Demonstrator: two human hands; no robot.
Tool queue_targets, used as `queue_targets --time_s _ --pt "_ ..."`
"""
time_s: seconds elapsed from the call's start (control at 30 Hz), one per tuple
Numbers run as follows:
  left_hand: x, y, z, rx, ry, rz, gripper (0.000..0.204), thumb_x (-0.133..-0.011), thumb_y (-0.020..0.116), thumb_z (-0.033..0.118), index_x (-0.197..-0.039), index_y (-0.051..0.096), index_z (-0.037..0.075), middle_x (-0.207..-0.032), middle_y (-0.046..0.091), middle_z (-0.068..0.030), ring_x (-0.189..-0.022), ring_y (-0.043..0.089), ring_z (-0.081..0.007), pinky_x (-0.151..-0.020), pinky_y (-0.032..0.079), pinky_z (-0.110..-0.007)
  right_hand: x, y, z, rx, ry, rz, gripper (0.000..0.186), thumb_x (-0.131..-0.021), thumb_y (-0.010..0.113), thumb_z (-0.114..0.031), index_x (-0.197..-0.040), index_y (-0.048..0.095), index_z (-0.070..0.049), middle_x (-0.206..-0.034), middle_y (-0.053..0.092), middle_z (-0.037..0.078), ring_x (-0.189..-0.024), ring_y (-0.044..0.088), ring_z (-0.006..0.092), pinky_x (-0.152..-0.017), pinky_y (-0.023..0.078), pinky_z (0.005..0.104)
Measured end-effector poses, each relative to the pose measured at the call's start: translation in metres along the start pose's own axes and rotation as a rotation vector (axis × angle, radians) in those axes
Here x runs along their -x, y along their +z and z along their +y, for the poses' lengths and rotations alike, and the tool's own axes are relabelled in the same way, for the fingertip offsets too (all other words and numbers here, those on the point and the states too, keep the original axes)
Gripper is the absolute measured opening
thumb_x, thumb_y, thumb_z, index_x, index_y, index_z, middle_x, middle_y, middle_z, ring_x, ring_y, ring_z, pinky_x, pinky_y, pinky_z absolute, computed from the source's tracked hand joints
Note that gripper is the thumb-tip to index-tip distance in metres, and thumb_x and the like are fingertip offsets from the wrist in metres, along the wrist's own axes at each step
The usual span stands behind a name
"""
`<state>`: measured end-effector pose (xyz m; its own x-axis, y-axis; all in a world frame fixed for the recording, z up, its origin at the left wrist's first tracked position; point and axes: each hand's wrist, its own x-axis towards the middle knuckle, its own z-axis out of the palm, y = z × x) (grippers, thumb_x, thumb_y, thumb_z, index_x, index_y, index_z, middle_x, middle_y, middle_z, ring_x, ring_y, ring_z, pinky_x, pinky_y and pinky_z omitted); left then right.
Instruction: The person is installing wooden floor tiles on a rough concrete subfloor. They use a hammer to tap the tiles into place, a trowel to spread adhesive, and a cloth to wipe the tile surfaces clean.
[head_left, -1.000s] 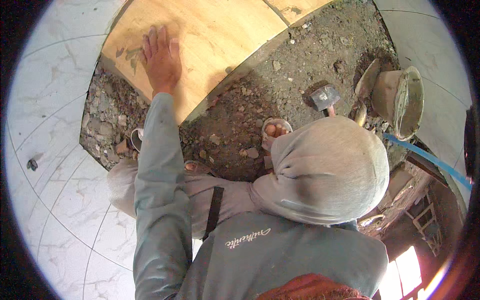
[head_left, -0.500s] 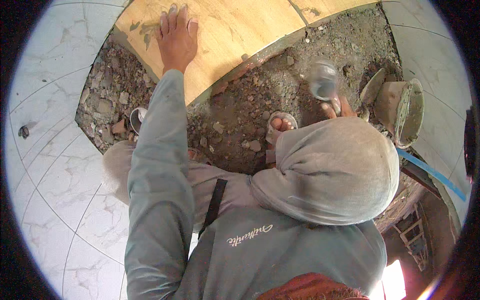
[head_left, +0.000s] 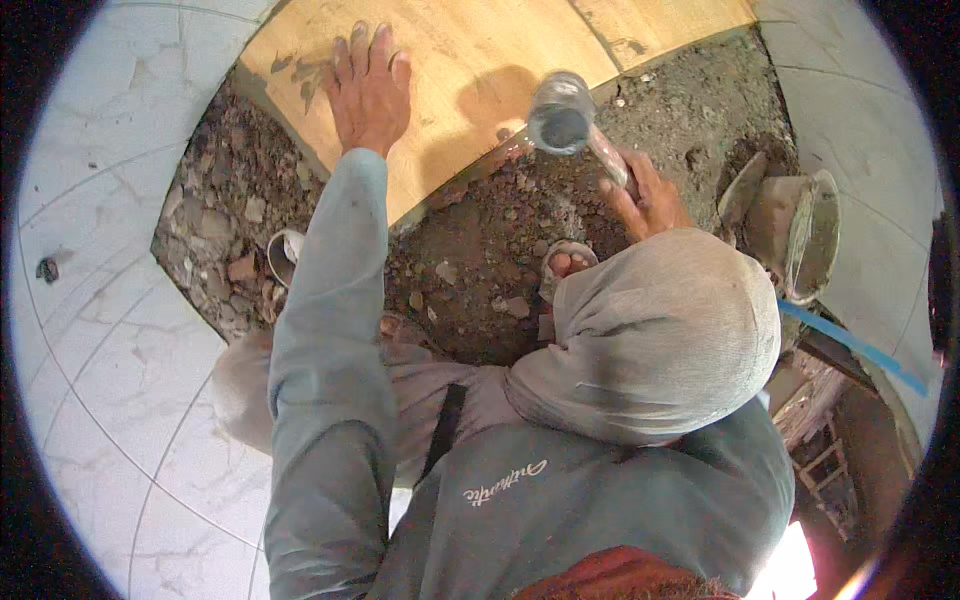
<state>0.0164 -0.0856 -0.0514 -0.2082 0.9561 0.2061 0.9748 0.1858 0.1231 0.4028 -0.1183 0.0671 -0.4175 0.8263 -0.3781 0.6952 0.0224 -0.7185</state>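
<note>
My left hand [head_left: 370,95] lies flat with its fingers spread on a yellow-tan floor tile [head_left: 455,60], close to grey mortar smears near the tile's left corner. In my right hand [head_left: 648,198] is the handle of a mallet [head_left: 562,115] with a thick round grey head. The mallet's head hangs over the tile's near edge, and its shadow falls on the tile; whether it touches the surface I cannot tell. Beyond a joint on the right lies a second tan tile [head_left: 670,22].
Rough soil with stones [head_left: 480,260] lies between the tiles and my feet. At the right, a mortar-caked bucket [head_left: 800,235] lies on its side near a blue strip [head_left: 855,345]. Pale marbled tiles [head_left: 120,330] border the left. My knees are bent close in front.
My right hand and the mallet have moved up and left, from beside my right knee to the tile's edge. My left hand stays flat on the tile.
</note>
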Motion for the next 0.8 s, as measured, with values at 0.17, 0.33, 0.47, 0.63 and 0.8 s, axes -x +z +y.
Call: queue_targets --time_s 0.17,0.33,0.47,0.63,0.8 --pt "-0.001 -0.002 0.002 -0.026 -0.010 -0.041 0.052 -0.108 0.043 0.040 -0.155 0.044 0.018 -0.165 0.035 -0.0105 -0.151 0.028 -0.0404 -0.124 0.019 -0.058 0.000 -0.011 -0.018 0.276 -0.113 0.153 0.046 -0.100 0.066 -0.042 -0.132 0.058 -0.011 -0.103 0.072 0.022 -0.096 0.069 0.0449 -0.081 0.052 0.0542" --pt "0.000 0.000 0.002 0.010 0.002 0.001 0.054 -0.109 0.042 0.041 -0.158 0.040 0.019 -0.166 0.034 -0.0126 -0.152 0.029 -0.0420 -0.123 0.021 -0.059 -0.017 -0.009 -0.014 0.347 -0.094 0.059 0.038 -0.103 0.061 -0.041 -0.126 0.059 -0.010 -0.100 0.071 0.021 -0.094 0.068 0.0459 -0.078 0.053 0.0550" --pt "0.001 0.000 0.003 -0.014 -0.011 0.003 0.051 -0.108 0.043 0.038 -0.156 0.041 0.019 -0.165 0.034 -0.0101 -0.151 0.030 -0.0406 -0.125 0.018 -0.057 -0.113 0.003 -0.020 0.490 -0.317 0.036 0.039 -0.107 0.051 -0.041 -0.131 0.055 -0.011 -0.105 0.071 0.022 -0.093 0.068 0.0455 -0.077 0.054 0.0547" --pt "-0.003 -0.002 0.001 -0.044 0.019 -0.001 0.050 -0.108 0.044 0.036 -0.154 0.044 0.016 -0.164 0.037 -0.0112 -0.151 0.030 -0.0400 -0.124 0.022 -0.058 -0.198 0.015 -0.033 0.499 -0.491 0.072 0.036 -0.108 0.049 -0.036 -0.133 0.053 -0.010 -0.108 0.070 0.022 -0.099 0.067 0.0448 -0.082 0.054 0.0526" --pt "-0.002 -0.006 0.004 -0.005 -0.028 -0.029 0.052 -0.107 0.046 0.036 -0.154 0.044 0.015 -0.165 0.035 -0.0134 -0.154 0.028 -0.0393 -0.125 0.017 -0.058 -0.175 0.014 -0.045 0.534 -0.538 0.147 0.034 -0.104 0.054 -0.046 -0.121 0.055 -0.016 -0.096 0.072 0.016 -0.082 0.072 0.0394 -0.066 0.057 0.0498"
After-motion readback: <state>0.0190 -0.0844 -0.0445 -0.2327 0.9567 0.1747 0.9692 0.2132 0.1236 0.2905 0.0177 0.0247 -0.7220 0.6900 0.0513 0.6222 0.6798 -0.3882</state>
